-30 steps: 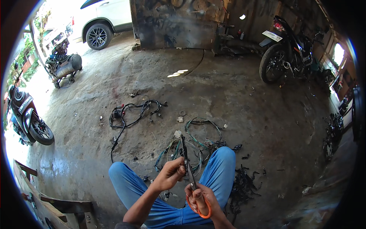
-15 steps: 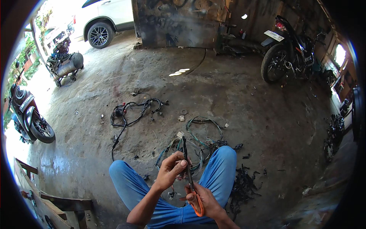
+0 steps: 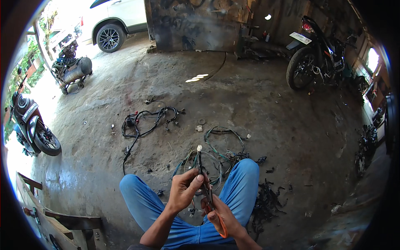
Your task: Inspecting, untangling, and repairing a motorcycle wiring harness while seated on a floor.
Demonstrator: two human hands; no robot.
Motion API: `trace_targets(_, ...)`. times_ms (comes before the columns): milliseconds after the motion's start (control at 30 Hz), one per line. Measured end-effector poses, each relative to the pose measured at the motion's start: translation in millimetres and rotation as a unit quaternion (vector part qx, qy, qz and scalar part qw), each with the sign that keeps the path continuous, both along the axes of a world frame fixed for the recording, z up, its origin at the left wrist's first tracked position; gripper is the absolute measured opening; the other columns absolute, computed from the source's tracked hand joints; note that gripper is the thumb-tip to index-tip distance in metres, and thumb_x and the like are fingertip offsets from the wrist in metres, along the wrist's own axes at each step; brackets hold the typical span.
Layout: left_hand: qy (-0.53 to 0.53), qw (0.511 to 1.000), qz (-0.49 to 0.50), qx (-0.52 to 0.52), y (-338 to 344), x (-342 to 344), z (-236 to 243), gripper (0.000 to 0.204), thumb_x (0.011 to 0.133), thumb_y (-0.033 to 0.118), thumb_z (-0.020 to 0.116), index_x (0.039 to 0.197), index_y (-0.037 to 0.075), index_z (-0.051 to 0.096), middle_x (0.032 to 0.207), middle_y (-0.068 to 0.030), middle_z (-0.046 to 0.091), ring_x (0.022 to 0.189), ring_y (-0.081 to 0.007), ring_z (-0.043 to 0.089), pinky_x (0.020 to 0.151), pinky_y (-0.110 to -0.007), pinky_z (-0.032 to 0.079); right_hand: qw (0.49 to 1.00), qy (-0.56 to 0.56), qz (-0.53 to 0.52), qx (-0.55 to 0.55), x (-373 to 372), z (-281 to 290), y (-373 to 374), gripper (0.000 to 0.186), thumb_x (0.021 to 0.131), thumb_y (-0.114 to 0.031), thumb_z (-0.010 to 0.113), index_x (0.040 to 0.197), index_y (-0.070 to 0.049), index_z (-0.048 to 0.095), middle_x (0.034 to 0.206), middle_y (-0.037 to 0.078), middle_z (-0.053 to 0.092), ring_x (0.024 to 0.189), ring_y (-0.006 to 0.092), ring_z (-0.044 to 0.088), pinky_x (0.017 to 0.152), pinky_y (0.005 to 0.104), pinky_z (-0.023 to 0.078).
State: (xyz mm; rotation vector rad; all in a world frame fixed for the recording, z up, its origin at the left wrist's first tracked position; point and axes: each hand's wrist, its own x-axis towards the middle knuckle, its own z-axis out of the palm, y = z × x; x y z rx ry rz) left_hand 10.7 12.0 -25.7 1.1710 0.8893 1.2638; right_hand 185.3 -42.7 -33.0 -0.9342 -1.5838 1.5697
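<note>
Above my lap, my left hand [image 3: 184,189] is closed round a black-sheathed wiring harness [image 3: 200,161], thumb along it. A small white connector [image 3: 199,148] shows at the sheath's far end. My right hand [image 3: 226,216] grips orange-handled scissors [image 3: 224,231], their blades pointing up toward my left fingers and lying along the sheath. Whether the blades touch it, I cannot tell. Loose green, blue and pale wires [image 3: 216,166] spread over the floor between my knees, partly hidden by my hands.
Another black wiring harness [image 3: 141,134] lies farther left on the concrete. Black scraps [image 3: 266,204] are heaped beside my right knee. A wooden bench [image 3: 75,221] stands at near left. Motorcycles [image 3: 37,129] stand left and far right, with an air compressor [image 3: 77,71] and white car [image 3: 125,21] behind.
The scissors have shifted slightly right and nearer me, with the right hand's grip altered. The white connector now sits in line with the sheath's end. The left hand has barely moved.
</note>
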Motion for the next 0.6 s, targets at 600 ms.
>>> trace_targets(600,-0.261,0.961,0.032,-0.082,-10,31,-1,0.022,0.105,0.024,0.054,0.108,0.003,0.057,0.098,-0.0056,0.061,0.078,-0.0097,0.059,0.068,-0.028,0.057,0.997,0.056,-0.028,-0.053,0,-1,-5,0.086,0.089,-0.079,0.045,0.111,0.003,0.055,0.094,0.005,0.05,0.081,0.0144,0.049,0.072,0.0273,0.041)
